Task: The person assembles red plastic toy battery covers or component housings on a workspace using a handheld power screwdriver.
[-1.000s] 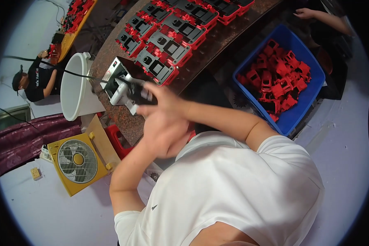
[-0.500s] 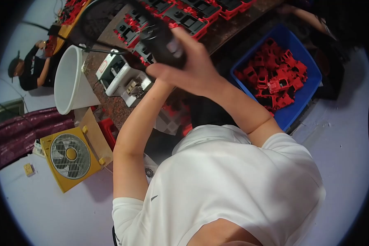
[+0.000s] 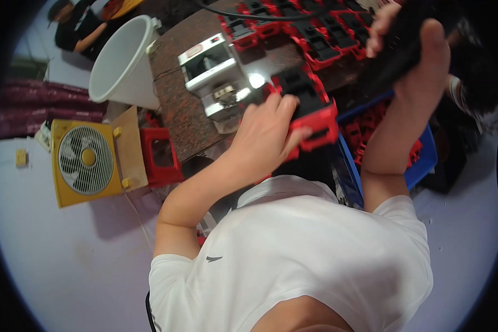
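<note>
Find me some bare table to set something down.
Left of the white machine, toward the red stool, the table is bare; so is a patch between the white bucket and the red-black parts. It's crowded among those parts and around the left hand.

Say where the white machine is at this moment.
In the head view, the white machine stands above and left of centre on the speckled brown table, just right of the white bucket and beyond the left hand.
</note>
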Demonstrator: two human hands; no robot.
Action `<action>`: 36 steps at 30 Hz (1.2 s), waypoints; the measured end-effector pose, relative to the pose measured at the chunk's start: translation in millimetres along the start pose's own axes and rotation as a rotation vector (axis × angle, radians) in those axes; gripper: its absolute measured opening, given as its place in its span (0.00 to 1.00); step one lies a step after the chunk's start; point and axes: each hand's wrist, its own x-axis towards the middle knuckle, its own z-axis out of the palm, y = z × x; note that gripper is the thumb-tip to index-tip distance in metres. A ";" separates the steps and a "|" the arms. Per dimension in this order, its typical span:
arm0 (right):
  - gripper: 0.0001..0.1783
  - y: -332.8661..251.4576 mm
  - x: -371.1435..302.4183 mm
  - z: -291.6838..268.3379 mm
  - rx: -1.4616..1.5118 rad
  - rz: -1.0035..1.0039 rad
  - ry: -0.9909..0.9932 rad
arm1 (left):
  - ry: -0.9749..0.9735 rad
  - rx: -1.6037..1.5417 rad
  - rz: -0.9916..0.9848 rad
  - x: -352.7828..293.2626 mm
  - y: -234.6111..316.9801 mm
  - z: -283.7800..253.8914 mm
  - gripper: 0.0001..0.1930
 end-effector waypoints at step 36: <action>0.18 140.4 -44.3 170.4 0.114 -0.124 -0.362 | 0.184 0.471 -0.370 -102.0 -182.0 26.3 0.27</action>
